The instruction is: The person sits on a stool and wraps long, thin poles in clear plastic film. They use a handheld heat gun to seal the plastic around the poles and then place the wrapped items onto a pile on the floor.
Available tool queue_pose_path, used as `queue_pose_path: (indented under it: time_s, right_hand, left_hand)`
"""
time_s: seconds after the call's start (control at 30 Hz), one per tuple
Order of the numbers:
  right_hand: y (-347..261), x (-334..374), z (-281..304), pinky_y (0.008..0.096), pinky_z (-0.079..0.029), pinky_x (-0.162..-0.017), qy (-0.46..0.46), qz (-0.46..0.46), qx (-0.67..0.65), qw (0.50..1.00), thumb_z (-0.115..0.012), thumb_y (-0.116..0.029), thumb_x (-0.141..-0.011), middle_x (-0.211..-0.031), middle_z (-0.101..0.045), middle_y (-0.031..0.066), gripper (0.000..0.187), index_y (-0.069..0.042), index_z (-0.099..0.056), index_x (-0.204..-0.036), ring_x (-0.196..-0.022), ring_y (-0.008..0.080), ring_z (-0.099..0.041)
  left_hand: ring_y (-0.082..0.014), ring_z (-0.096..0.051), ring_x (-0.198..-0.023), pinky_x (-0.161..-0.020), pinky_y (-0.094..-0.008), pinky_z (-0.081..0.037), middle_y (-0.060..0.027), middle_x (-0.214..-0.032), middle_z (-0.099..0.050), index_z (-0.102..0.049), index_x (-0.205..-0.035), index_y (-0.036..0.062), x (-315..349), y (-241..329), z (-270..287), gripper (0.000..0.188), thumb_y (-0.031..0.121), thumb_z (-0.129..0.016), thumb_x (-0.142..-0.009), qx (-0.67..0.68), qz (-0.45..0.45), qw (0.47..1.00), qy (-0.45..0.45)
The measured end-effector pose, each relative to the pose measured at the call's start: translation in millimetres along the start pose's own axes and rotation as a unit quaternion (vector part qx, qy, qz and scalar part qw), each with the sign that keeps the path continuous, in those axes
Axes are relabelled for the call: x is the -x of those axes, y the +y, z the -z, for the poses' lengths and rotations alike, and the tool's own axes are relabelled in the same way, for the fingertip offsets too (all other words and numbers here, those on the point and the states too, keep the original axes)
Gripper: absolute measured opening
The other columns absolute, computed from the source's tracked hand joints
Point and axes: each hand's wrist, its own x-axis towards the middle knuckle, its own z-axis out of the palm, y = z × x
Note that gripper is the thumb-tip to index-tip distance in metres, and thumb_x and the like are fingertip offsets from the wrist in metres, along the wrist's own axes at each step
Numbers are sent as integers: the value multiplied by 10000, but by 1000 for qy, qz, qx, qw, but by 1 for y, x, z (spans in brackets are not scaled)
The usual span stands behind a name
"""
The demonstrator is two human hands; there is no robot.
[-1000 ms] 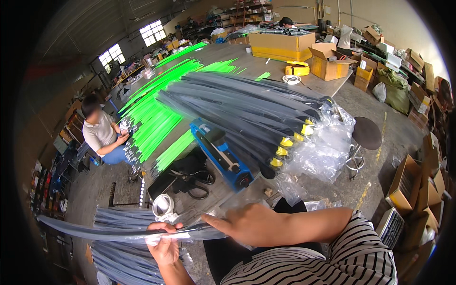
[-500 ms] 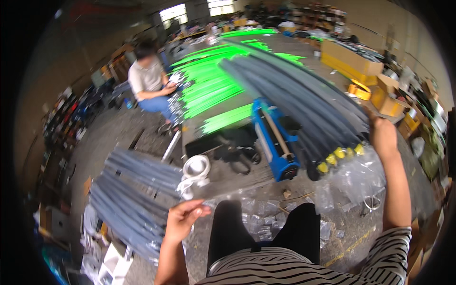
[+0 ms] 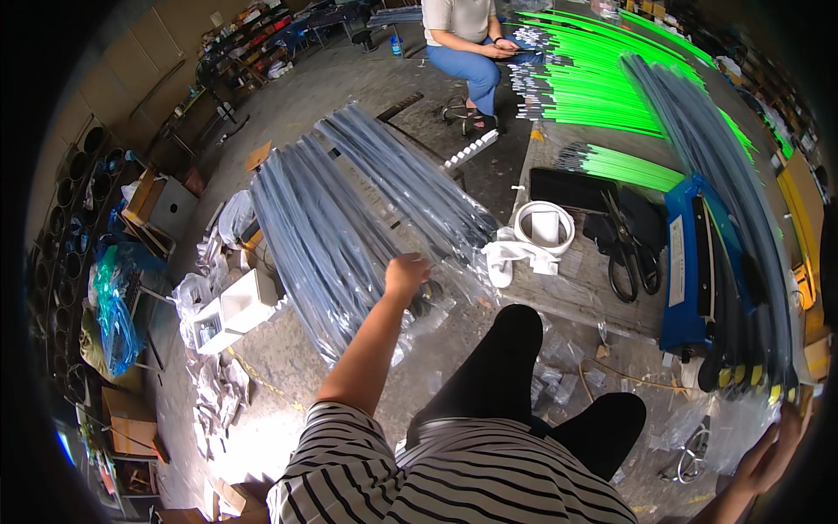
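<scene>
My left hand (image 3: 408,276) is over the near end of a plastic-wrapped bundle of long dark grey rods (image 3: 319,236), fingers loosely apart; whether it touches the wrap is unclear. A second wrapped bundle (image 3: 406,179) lies beside it. At the far right, my right hand (image 3: 768,454) has its fingers stretched out by the yellow-tipped ends of another bundle of dark rods (image 3: 698,131), next to loose clear plastic (image 3: 738,432). This bundle runs beside a blue bar heat sealer (image 3: 687,262) on the table.
Black-handled scissors (image 3: 621,249), a white tape roll (image 3: 544,227) and a white cloth (image 3: 515,258) lie on the table (image 3: 602,306). Bright green rods (image 3: 602,83) cover its far part. A seated person (image 3: 467,52) is beyond. White boxes (image 3: 236,310) stand at left.
The view has swung left and down toward the wrapped bundles. My left hand has moved over their near ends. My right hand stays near the yellow-tipped ends, now at the far right.
</scene>
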Motion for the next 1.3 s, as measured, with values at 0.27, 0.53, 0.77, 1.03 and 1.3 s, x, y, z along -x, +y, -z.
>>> queue_pose_path:
  time_s: [0.27,0.53,0.77,1.03,1.3]
  right_hand:
    - [-86,-3,-38,359,-481,-601,-197,191,-175,946,-542,30,-732,-750,-593,126,94,3,-557,-820,-679,276,-586]
    - [-97,-6,-73,328,-467,-565,-228,30,-266,936,-540,24,-732,-696,-595,101,54,-3,-570,-768,-623,249,-577]
    - [-111,5,-93,338,-445,-532,-208,95,-328,917,-569,-4,-734,-681,-580,106,97,-20,-588,-828,-590,269,-553]
    - [-156,4,-95,343,-459,-641,-178,159,-392,888,-543,-62,-742,-734,-579,123,147,-1,-557,-876,-636,240,-568]
    - [-226,-42,-100,315,-482,-648,-140,50,-475,867,-707,-231,-664,-828,-607,132,494,7,-515,-1052,-719,274,-599]
  left_hand:
    - [-335,-531,-963,-828,-369,-440,-210,-1093,-502,-389,-1105,-6,-86,-28,-96,653,290,-703,-616,-213,229,937,159]
    - [-161,-470,-383,-301,-275,-338,-78,-592,-531,-550,-686,-33,-110,-88,-103,199,85,-704,-644,309,313,888,135]
    - [-168,-509,-567,-518,-275,-419,-58,-690,-537,-533,-795,-8,-53,3,-45,144,70,-605,-698,389,112,910,84]
    - [-90,-502,-669,-578,-232,-409,-14,-762,-551,-505,-922,16,116,80,-34,160,63,-529,-771,303,-68,947,87]
    - [-90,-486,-831,-691,-241,-429,-49,-991,-478,-382,-1089,39,254,137,-89,505,14,-681,-683,341,-180,902,-196]
